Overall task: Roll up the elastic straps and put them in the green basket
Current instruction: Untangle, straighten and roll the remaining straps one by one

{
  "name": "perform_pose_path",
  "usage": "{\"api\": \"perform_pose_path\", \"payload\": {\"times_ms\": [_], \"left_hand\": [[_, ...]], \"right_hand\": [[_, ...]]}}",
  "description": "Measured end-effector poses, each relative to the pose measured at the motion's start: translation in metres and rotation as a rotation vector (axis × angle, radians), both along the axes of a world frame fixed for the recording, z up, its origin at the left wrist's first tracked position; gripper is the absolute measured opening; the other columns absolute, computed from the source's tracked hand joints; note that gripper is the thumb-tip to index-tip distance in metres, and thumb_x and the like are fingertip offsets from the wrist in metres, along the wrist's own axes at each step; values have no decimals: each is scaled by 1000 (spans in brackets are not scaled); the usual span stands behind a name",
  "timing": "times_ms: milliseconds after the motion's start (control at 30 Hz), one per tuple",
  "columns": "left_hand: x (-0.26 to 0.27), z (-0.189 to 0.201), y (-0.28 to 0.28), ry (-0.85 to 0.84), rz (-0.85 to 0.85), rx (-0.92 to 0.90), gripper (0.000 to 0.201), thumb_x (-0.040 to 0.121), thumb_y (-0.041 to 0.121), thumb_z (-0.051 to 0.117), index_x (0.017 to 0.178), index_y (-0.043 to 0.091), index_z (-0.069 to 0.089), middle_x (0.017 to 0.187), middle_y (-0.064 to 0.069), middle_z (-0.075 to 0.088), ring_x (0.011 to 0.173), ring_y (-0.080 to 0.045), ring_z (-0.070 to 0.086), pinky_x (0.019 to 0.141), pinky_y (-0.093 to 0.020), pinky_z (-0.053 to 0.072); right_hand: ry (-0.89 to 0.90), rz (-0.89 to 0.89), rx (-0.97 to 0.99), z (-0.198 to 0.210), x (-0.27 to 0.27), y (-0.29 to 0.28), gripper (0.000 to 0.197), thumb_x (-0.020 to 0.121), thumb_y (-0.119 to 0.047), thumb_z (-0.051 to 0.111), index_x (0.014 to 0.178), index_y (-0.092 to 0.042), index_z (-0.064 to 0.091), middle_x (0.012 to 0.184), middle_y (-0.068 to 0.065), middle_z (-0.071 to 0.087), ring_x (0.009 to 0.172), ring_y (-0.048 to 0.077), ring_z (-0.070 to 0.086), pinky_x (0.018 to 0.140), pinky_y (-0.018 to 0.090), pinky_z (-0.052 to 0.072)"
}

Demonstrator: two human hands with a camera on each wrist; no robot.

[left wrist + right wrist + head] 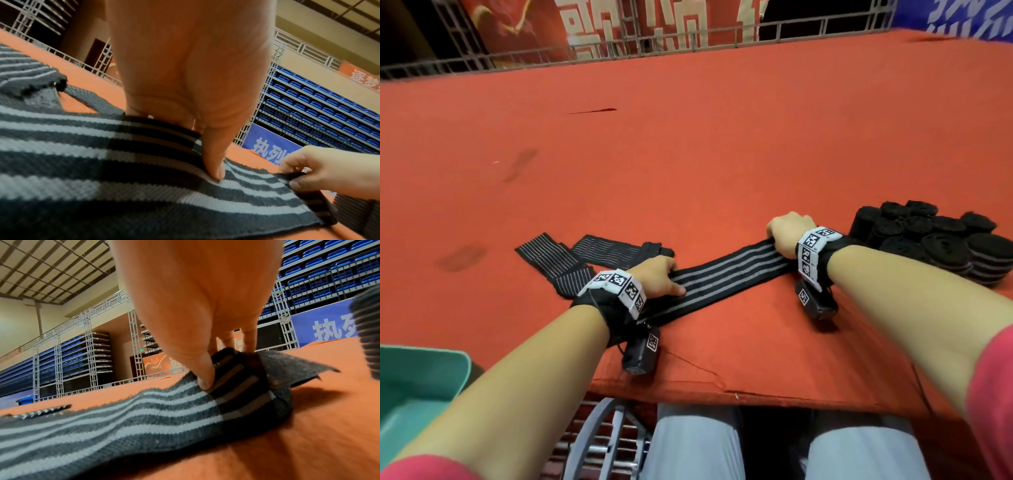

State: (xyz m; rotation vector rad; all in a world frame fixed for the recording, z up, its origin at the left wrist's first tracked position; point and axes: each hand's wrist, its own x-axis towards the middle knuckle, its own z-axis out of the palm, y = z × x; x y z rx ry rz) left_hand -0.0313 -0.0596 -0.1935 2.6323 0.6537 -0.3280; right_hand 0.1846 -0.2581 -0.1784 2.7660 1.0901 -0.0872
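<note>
A black elastic strap with grey stripes (729,274) lies stretched flat on the red cloth between my hands. My left hand (666,277) holds its near-left part down, thumb (213,170) on top and fingers curled over the far edge. My right hand (782,233) pinches the strap's far-right end, where the strap (144,418) is folded over under the thumb (205,381). The right hand (320,170) also shows in the left wrist view. A corner of the green basket (417,373) shows at the lower left, beside the table.
A pile of several rolled black straps (931,236) sits on the table just right of my right hand; one roll (368,331) looms close. Flat unrolled straps (571,257) lie behind my left hand. The table's front edge (722,390) is above my knees.
</note>
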Motion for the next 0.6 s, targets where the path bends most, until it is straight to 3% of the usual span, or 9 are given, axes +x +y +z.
{"api": "perform_pose_path", "payload": {"times_ms": [200, 400, 500, 600], "left_hand": [[-5, -7, 11, 32, 71, -63, 31, 85, 38, 75, 101, 15, 62, 95, -1, 64, 93, -19, 62, 80, -27, 45], [-27, 2, 20, 159, 142, -78, 32, 81, 38, 78, 101, 14, 68, 98, -1, 68, 98, -20, 65, 93, -31, 51], [-43, 6, 21, 200, 179, -106, 33, 78, 26, 81, 104, 8, 70, 103, -7, 72, 98, -23, 68, 89, -33, 54], [-59, 10, 14, 194, 177, -146, 24, 79, 16, 81, 98, 7, 70, 94, -7, 71, 87, -22, 67, 75, -27, 53]], "right_hand": [[-16, -22, 83, -6, 8, 20, 36, 90, -6, 49, 114, -24, 67, 122, 3, 64, 120, 28, 49, 96, 41, 41], [105, -28, 206, -7, -18, 14, 46, 90, -21, 55, 135, -27, 55, 138, 8, 49, 127, 33, 43, 103, 45, 41], [222, -16, 285, 2, -37, 5, 46, 87, -19, 58, 133, -21, 58, 135, 9, 54, 124, 31, 50, 102, 40, 45], [326, 6, 351, 9, -57, -10, 38, 85, -19, 65, 123, -14, 65, 123, 8, 66, 113, 27, 60, 93, 31, 49]]}}
